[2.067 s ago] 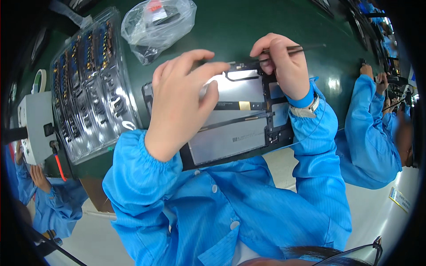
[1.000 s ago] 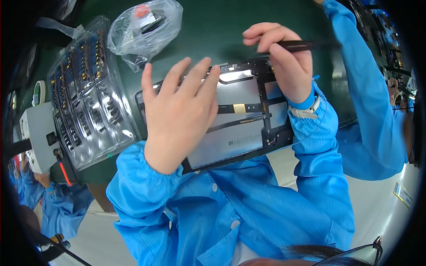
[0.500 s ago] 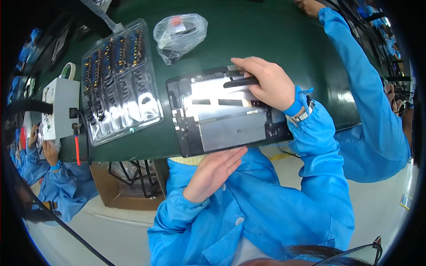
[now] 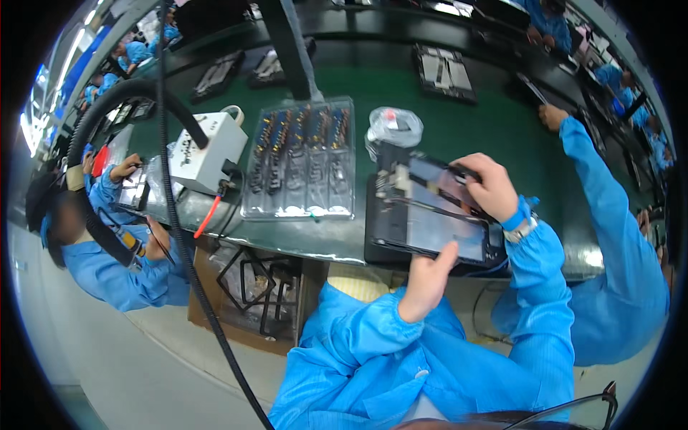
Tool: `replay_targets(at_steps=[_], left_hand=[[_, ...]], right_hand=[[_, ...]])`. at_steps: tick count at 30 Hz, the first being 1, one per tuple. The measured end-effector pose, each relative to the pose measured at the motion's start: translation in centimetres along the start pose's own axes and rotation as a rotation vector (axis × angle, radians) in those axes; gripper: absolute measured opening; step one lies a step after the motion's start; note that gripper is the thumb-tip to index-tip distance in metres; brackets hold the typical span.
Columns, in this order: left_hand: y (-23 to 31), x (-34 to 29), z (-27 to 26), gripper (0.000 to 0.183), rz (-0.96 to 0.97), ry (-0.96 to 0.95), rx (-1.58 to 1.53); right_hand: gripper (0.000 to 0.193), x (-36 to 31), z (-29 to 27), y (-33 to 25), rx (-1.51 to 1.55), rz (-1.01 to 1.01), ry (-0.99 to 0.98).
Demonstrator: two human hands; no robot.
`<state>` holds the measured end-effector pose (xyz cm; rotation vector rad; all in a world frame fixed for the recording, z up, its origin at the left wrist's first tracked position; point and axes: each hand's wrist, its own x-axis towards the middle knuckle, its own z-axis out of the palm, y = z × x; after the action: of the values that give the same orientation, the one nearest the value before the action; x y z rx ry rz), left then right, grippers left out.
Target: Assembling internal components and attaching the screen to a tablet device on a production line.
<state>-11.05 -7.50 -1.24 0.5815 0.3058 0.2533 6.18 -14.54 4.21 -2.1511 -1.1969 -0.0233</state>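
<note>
An opened tablet (image 4: 448,233) with its metal inner parts showing is tilted at the bench's front edge, its left end blurred. My left hand (image 4: 428,283) grips its near edge, thumb on top and fingers hidden beneath. At its far right side, my right hand (image 4: 491,186) is closed around a dark stick-like tool (image 4: 467,172), only a little of which shows; this hand also touches the tablet's edge. Below the tablet's left end lies a flat black panel (image 4: 378,247), mostly covered.
Left of the tablet lies a clear tray (image 4: 297,213) of small circuit parts. Behind the tablet is a plastic bag (image 4: 395,127). A white box (image 4: 208,154) with a black hose stands farther left. Another opened tablet (image 4: 444,72) lies at the back. Co-workers sit on both sides.
The view has swung up and left, showing more of the bench. The tablet's left end is now tilted up, uncovering the black panel. My left hand has closed on the near edge.
</note>
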Motion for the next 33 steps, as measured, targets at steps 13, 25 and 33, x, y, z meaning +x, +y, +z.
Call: replay_targets(at_steps=[13,25,33], left_hand=[[4.7,0.0,6.2,0.061,1.226,-0.149,1.602],[4.2,-0.2,5.6,0.065,1.233,-0.183,1.513],[-0.5,0.3,2.7,0.024,0.216,-0.129,0.352]], right_hand=[[0.032,1.6,-0.6,-3.9,0.21,0.074,0.58],[0.03,-1.9,-4.3,-0.7,0.667,0.128,0.534],[0.048,0.7,-4.4,-2.2,-0.168,-0.045,0.063]])
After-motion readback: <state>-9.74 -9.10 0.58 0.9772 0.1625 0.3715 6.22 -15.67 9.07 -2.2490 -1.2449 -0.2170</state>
